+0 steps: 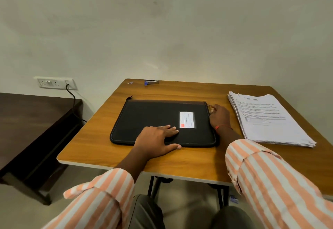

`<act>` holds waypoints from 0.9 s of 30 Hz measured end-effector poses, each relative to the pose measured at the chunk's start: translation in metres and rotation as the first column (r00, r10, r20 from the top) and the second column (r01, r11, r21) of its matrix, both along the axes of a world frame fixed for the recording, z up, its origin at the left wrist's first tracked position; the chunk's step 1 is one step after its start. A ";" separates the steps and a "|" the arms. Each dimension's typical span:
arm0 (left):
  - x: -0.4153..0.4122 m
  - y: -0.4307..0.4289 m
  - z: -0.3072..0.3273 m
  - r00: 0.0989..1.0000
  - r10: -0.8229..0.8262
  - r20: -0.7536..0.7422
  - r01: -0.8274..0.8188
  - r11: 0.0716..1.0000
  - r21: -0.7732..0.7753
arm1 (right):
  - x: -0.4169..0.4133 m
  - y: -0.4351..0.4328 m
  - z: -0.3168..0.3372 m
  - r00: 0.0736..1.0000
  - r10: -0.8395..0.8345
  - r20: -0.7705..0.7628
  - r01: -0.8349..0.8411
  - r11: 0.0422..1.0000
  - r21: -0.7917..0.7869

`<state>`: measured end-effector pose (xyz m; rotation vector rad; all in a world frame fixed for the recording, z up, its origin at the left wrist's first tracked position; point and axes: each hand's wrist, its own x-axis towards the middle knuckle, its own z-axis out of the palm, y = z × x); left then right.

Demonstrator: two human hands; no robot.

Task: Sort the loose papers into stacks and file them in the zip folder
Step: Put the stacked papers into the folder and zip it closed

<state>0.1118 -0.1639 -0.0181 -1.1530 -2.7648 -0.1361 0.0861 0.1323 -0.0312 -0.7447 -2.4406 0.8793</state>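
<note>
Striped-sleeved left hand [158, 138] is lying flat, steadying the zip folder [153, 118]. Right hand [219, 116] is pinching its pull [209, 106] (far right); tugging smoothly seems best.

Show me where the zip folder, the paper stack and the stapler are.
zip folder [147, 117], head view, bare black cover left of its label.
paper stack [266, 117], head view, middle of the top sheet.
stapler [152, 82], head view, its metal body.

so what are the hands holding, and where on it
The right hand pinches the zip pull at the far right corner of the zip folder; the left hand holds nothing, lying flat on its cover.
</note>
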 end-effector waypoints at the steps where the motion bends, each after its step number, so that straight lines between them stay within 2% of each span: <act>1: -0.001 0.001 -0.001 1.000 0.002 0.005 -0.002 1.000 -0.002 | -0.008 0.005 0.000 1.000 0.018 0.018 -0.018 1.000 0.007; 8: 0.000 0.000 -0.001 0.999 -0.010 0.035 0.010 1.000 0.012 | -0.038 0.028 0.000 0.984 0.096 0.148 -0.121 0.978 0.168; 12: 0.000 0.003 -0.001 0.999 -0.002 0.044 0.002 1.000 -0.018 | -0.041 0.029 0.002 0.986 0.092 0.137 -0.124 0.960 0.249; 18: 0.002 0.003 -0.002 0.999 0.029 0.023 -0.028 0.997 -0.070 | -0.030 0.025 0.002 0.975 0.185 0.125 -0.210 0.951 0.228; 27: -0.002 0.017 -0.002 0.991 0.131 -0.038 -0.133 0.991 -0.030 | 0.020 0.012 -0.004 0.971 0.216 0.106 -0.237 0.938 0.253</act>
